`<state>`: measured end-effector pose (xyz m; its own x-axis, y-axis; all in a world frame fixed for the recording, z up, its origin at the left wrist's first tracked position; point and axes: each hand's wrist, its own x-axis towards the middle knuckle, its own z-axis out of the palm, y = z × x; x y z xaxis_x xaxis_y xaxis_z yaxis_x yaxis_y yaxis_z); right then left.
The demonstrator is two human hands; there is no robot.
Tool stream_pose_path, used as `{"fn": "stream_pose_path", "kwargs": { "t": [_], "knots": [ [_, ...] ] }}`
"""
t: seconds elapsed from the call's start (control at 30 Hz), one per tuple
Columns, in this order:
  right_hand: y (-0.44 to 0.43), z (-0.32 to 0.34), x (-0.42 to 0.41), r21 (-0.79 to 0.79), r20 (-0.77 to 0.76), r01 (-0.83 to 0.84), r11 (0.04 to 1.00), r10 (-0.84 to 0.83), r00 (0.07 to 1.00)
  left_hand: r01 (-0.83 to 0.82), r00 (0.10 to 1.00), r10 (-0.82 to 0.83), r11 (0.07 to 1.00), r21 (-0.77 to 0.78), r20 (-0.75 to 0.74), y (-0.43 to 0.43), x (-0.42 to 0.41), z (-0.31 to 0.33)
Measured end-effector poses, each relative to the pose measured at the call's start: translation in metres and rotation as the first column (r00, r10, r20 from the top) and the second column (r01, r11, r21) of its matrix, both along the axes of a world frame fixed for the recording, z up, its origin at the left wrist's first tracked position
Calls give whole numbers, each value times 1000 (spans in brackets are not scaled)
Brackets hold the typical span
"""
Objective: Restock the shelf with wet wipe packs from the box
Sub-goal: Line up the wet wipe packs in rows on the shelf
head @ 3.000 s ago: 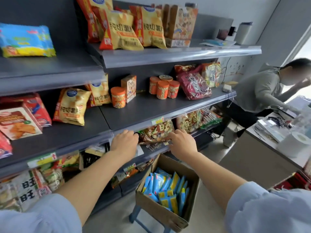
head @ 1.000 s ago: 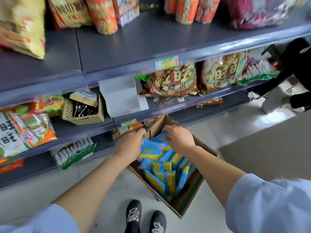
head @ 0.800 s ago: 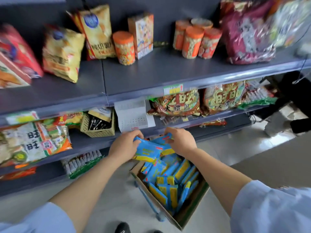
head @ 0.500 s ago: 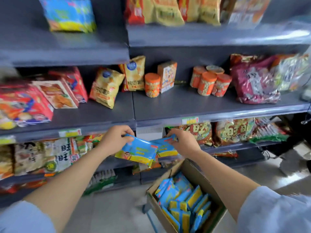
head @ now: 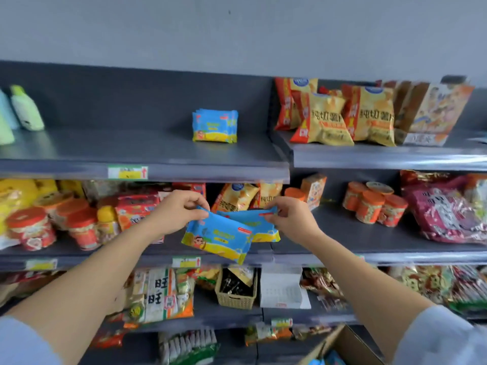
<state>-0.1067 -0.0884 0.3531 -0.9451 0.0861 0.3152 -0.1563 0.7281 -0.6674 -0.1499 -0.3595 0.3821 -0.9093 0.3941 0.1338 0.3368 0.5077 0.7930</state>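
Note:
My left hand (head: 177,211) pinches the top edge of a blue and yellow wet wipe pack (head: 217,238), held up in front of the middle shelf. Beside it, my right hand (head: 292,216) grips a second wet wipe pack (head: 259,227), partly behind the first. On the top shelf (head: 142,154) a few more wet wipe packs (head: 214,125) stand upright together. The cardboard box (head: 342,347) shows only its corner at the bottom right, with a bit of blue inside.
Yellow snack bags (head: 332,117) fill the top shelf to the right. Pale green bottles (head: 22,111) stand at its far left. Orange-lidded jars (head: 371,204), red bags and a small basket (head: 235,292) crowd the lower shelves.
Both hands reached into the box, each took a wet wipe pack and lifted it up. My view rose from the box to the top shelf.

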Motion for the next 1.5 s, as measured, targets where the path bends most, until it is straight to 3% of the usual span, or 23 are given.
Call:
{"fn": "stream_pose_path", "kwargs": {
  "t": [0.2,0.43,0.9,1.23,1.5],
  "knots": [
    [-53,55,-28,-136,-128,-41,990,24,992,-17,999,23,990,140,-46,-42,-18,43],
    [-72,102,-71,-177,-223,-7,984,-33,974,-47,996,66,965,258,-66,-53,-47,83],
    [-32,130,-218,-175,-182,51,983,-83,980,-107,986,144,939,326,-89,-16,-154,121],
    [-25,115,-284,-194,-76,50,980,-66,995,-152,978,184,954,259,-103,3,-211,108],
    [-25,116,-305,-130,-47,59,990,-66,997,-106,977,114,993,56,-180,-4,-241,108]
  ]
}}
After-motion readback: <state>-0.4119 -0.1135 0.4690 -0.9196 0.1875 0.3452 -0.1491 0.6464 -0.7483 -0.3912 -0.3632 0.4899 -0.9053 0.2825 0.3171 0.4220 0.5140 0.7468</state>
